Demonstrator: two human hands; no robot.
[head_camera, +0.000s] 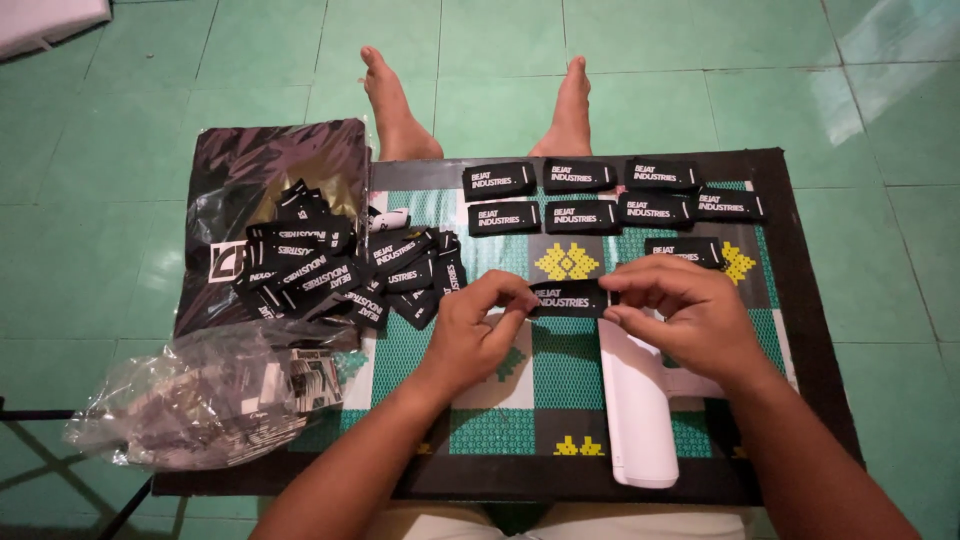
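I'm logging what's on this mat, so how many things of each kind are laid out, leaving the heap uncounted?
Black labels in rows: 8
Black label held by both hands: 1
White tool: 1
Clear plastic bag: 1
Dark bag: 1
Total: 12

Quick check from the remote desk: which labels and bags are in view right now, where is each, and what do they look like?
Held label: between left hand and right hand; black strip, white print.
Laid-out labels: neat rows at mat's far edge; same black strips.
Loose label heap: left of mat; jumbled.
Clear plastic bag: near left; crumpled.
Black bag: far left, under heap; glossy.
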